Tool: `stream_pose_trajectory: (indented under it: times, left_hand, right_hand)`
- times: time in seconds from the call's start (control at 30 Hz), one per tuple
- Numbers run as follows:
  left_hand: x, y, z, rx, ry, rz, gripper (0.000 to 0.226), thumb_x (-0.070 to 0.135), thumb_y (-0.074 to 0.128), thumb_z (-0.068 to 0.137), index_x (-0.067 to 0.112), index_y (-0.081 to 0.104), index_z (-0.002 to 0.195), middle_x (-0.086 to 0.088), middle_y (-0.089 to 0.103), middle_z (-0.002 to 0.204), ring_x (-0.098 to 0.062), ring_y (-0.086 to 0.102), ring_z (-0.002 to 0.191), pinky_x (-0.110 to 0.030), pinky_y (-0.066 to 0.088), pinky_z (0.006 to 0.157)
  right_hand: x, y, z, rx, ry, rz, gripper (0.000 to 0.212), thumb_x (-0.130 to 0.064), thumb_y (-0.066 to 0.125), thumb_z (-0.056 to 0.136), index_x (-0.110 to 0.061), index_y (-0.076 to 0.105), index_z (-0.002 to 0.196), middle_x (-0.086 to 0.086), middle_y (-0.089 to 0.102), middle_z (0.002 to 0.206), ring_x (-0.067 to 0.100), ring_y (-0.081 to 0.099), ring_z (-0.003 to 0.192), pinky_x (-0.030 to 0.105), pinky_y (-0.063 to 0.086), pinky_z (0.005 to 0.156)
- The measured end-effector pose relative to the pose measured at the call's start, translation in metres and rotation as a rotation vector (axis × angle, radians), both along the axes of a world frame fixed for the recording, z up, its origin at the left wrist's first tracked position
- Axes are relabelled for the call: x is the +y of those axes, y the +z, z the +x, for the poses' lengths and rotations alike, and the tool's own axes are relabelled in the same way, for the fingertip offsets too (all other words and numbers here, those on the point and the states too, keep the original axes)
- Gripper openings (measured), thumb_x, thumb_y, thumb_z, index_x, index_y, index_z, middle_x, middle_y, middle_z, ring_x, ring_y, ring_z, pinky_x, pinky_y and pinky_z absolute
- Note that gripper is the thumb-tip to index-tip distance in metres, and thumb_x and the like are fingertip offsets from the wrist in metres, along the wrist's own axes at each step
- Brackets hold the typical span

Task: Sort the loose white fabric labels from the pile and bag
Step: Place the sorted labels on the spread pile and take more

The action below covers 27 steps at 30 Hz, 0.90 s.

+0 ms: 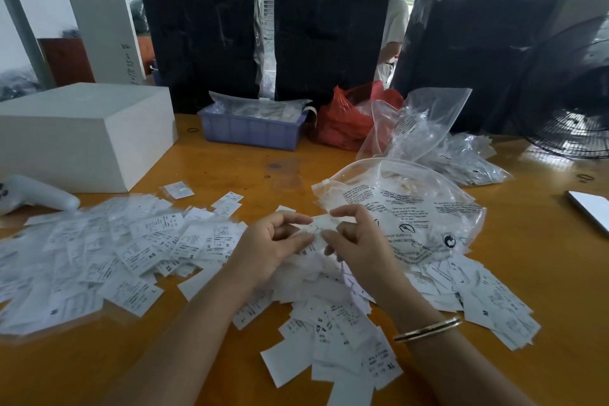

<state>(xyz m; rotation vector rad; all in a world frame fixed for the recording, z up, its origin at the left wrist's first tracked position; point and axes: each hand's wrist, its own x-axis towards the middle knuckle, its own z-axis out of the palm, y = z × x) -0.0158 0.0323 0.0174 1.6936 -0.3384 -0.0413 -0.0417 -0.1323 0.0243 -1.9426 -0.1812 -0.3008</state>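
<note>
Loose white fabric labels (138,250) printed with size letters lie spread over the orange table, to the left, in front of me and to the right. A clear plastic bag (412,208) with black warning print lies just beyond my hands and holds more labels. My left hand (273,247) and my right hand (356,241) meet over the middle of the pile. Both pinch the same small white label (318,224) between thumb and fingers, the left at its left end, the right at its right end. A gold bangle sits on my right wrist.
A white box (82,132) stands at the left, a white handheld device (36,194) beside it. Behind are a blue tray (250,132), a red bag (349,119), more clear bags (438,135), tall black bundles and a fan (573,102). A person stands behind the bundles.
</note>
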Motion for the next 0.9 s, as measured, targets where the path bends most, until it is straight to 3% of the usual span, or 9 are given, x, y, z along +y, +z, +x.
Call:
stream_pose_trajectory:
  times: [0.13,0.27,0.37,0.47,0.53,0.57,0.63,0.7,0.9]
  left_hand:
    - [-0.001,-0.001,0.001,-0.015,0.027,-0.019,0.018,0.017,0.071,0.082,0.027,0.068,0.097,0.005,0.072,0.073,-0.005,0.067,0.068,-0.011,0.049,0.061]
    - [0.001,0.0,0.001,-0.025,0.044,0.008,0.016,0.022,0.07,0.082,0.03,0.067,0.096,0.003,0.072,0.075,-0.012,0.069,0.071,-0.018,0.053,0.064]
    - [0.002,0.0,0.002,-0.033,0.056,0.022,0.015,0.024,0.071,0.082,0.031,0.066,0.095,0.001,0.073,0.077,-0.015,0.07,0.074,-0.027,0.055,0.07]
    - [-0.001,-0.002,0.0,-0.035,0.077,0.015,0.013,0.032,0.07,0.082,0.033,0.067,0.094,-0.009,0.072,0.083,-0.03,0.068,0.079,-0.039,0.055,0.076]
    - [0.0,-0.001,0.0,-0.018,0.066,0.01,0.021,0.046,0.067,0.078,0.036,0.066,0.096,-0.011,0.071,0.088,-0.032,0.065,0.079,-0.033,0.052,0.072]
    - [0.0,0.0,0.0,-0.008,0.049,0.004,0.024,0.05,0.066,0.077,0.037,0.066,0.098,-0.006,0.072,0.089,-0.023,0.067,0.079,-0.027,0.051,0.071]
    - [0.002,0.001,0.001,-0.01,0.017,-0.009,0.02,0.036,0.069,0.083,0.037,0.064,0.102,0.008,0.072,0.093,-0.007,0.068,0.085,-0.022,0.052,0.072]
    - [0.003,0.001,0.002,-0.033,0.04,-0.003,0.027,0.015,0.068,0.086,0.036,0.063,0.102,0.009,0.069,0.092,-0.006,0.068,0.084,-0.023,0.055,0.07]
    - [0.029,0.01,0.014,-0.365,0.495,0.209,0.041,0.008,0.061,0.089,0.028,0.052,0.123,0.01,0.055,0.107,-0.006,0.058,0.076,-0.011,0.049,0.051]
  right_hand:
    - [0.009,-0.005,-0.004,-0.029,-0.046,0.014,0.015,-0.019,0.066,0.087,-0.032,0.06,0.085,-0.005,0.067,0.066,0.02,0.061,0.063,0.037,0.051,0.062]
    - [0.015,-0.004,-0.006,0.069,0.065,0.105,0.015,-0.018,0.057,0.093,-0.026,0.067,0.086,-0.018,0.063,0.065,-0.001,0.056,0.057,0.011,0.04,0.051]
    - [0.012,-0.004,-0.006,0.19,0.154,0.231,0.01,-0.021,0.061,0.091,-0.024,0.07,0.09,-0.013,0.065,0.067,0.001,0.056,0.059,0.012,0.043,0.053]
    - [0.012,-0.006,-0.005,0.213,0.152,0.159,0.015,-0.015,0.067,0.086,-0.028,0.069,0.093,-0.011,0.064,0.069,0.001,0.059,0.062,0.015,0.048,0.059]
    - [0.013,-0.006,-0.003,0.185,0.087,0.149,0.023,-0.009,0.065,0.086,-0.031,0.069,0.091,-0.012,0.064,0.068,-0.001,0.059,0.062,0.013,0.047,0.06]
    - [0.013,-0.005,-0.002,0.166,0.051,0.156,0.026,-0.007,0.064,0.087,-0.032,0.07,0.089,-0.013,0.065,0.066,-0.001,0.058,0.061,0.012,0.046,0.058]
    - [0.012,-0.004,-0.001,0.141,0.015,0.178,0.029,-0.006,0.062,0.088,-0.033,0.071,0.087,-0.011,0.065,0.064,-0.001,0.057,0.059,0.012,0.046,0.056]
    - [0.011,-0.002,-0.002,0.129,0.033,0.184,0.03,-0.005,0.061,0.088,-0.034,0.07,0.088,-0.008,0.065,0.067,0.002,0.056,0.06,0.015,0.047,0.058]
    - [-0.024,0.028,0.015,-0.09,-0.239,0.189,0.022,-0.012,0.055,0.092,-0.032,0.065,0.093,-0.012,0.064,0.072,0.008,0.048,0.059,0.017,0.04,0.048]
